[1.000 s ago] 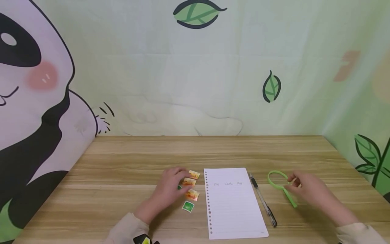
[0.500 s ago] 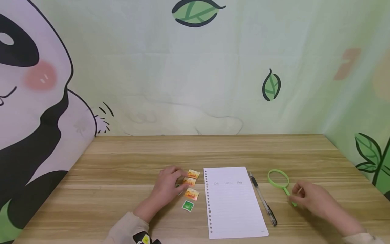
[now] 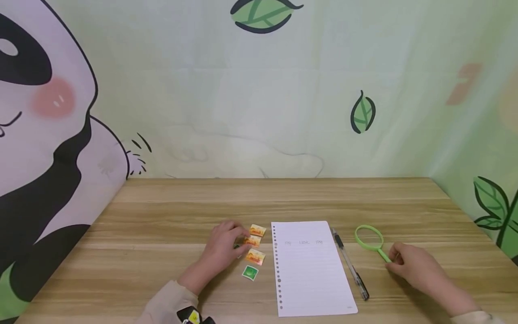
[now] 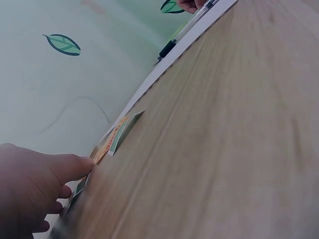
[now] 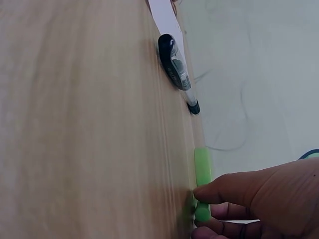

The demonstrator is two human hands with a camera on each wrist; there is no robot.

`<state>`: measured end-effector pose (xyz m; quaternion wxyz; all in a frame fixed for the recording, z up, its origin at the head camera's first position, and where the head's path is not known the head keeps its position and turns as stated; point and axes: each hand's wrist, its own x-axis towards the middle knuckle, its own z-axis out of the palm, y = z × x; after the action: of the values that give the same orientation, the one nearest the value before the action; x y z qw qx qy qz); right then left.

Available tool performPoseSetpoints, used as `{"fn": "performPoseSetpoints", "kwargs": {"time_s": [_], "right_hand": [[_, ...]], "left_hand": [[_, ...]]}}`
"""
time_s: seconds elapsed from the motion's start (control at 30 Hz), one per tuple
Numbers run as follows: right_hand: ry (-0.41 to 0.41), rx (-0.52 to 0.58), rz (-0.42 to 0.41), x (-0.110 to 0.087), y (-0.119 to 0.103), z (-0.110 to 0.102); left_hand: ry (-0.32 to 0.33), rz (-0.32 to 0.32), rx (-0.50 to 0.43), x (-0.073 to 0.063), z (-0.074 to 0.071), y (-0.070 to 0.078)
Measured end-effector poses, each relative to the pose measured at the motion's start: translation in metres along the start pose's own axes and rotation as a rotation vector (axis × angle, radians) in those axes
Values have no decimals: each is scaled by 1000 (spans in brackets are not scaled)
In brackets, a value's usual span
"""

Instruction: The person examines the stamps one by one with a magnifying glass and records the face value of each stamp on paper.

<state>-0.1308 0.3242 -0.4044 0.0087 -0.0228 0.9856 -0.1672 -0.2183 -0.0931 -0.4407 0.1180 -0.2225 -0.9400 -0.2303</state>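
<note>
My left hand (image 3: 225, 245) rests at the left edge of a group of small stamps, its fingers relaxed. Three orange stamps (image 3: 256, 257) lie in a rough column, with a green stamp (image 3: 250, 272) nearer me. Another green stamp (image 4: 79, 189) shows partly beneath the left hand; the thumb hides some of it. On the right, my right hand (image 3: 417, 265) pinches the handle end of a green magnifying glass (image 3: 380, 249) between thumb and fingers. The magnifying glass's round rim points away to the left, close to the tabletop.
A hole-punched sheet of lined paper (image 3: 313, 279) with faint handwriting near its top lies between the hands. A black-capped clear pen (image 3: 351, 266) lies along its right edge. Behind the wooden table (image 3: 202, 198) hangs a cloth printed with leaves and a panda.
My right hand has slid from the magnifying glass's rim down to its handle end and now grips it there. The left hand has drawn back slightly to the left.
</note>
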Motion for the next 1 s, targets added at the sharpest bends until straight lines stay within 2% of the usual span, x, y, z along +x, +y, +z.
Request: {"fn": "performPoseSetpoints", "kwargs": {"time_s": [0.27,0.57,0.77,1.0], "right_hand": [[16,-33,20,0,-1,-2],[57,-46,-31,3,-2,-13],[54,-29,-36,13,-14,-27],[74,-18,-112,22,-39,-39]], "left_hand": [[1,16,-4,1,0,2],[-12,4,-3,2,0,3],[-9,4,-4,1,0,2],[-11,-2,11,0,0,-1]]}}
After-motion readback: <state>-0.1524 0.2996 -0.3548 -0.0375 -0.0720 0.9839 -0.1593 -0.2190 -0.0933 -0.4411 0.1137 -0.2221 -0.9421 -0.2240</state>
